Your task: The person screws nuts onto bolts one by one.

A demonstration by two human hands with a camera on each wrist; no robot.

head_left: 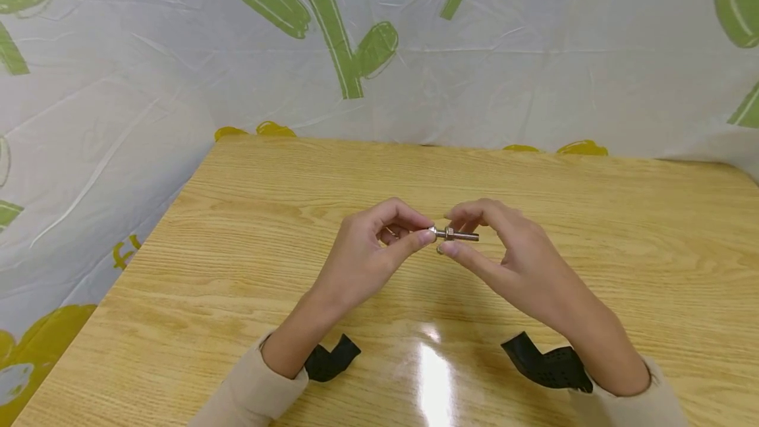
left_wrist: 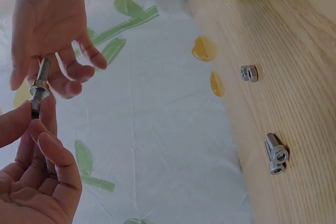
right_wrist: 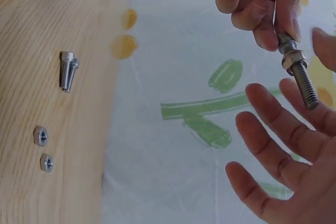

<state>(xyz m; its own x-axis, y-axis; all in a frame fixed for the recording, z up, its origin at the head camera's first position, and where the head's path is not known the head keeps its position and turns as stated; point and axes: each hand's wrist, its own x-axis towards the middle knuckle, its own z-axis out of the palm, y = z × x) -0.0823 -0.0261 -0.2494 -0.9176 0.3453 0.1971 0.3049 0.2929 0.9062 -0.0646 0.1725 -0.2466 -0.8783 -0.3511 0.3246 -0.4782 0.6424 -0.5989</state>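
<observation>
Between thumb and fingers, my left hand (head_left: 370, 256) pinches the head end of a silver bolt (head_left: 467, 236) above the wooden table. A hex nut (right_wrist: 294, 61) sits partway along the bolt's shank, with threads showing on both sides of it. The bolt's free end points right, toward my right hand (head_left: 518, 259). That hand is close around the nut, thumb below and fingers above, with a gap between them. Its fingers are spread and loosely bent in the right wrist view, holding nothing. The left fingertips hide most of the bolt's head.
On the wooden table (head_left: 237, 242) lie two more socket-head bolts (left_wrist: 275, 150) side by side. Two loose hex nuts (left_wrist: 249, 73) lie apart from them. A white sheet (head_left: 474, 84) with green and yellow plant prints hangs behind. Black mounts (head_left: 548, 362) sit at both wrists.
</observation>
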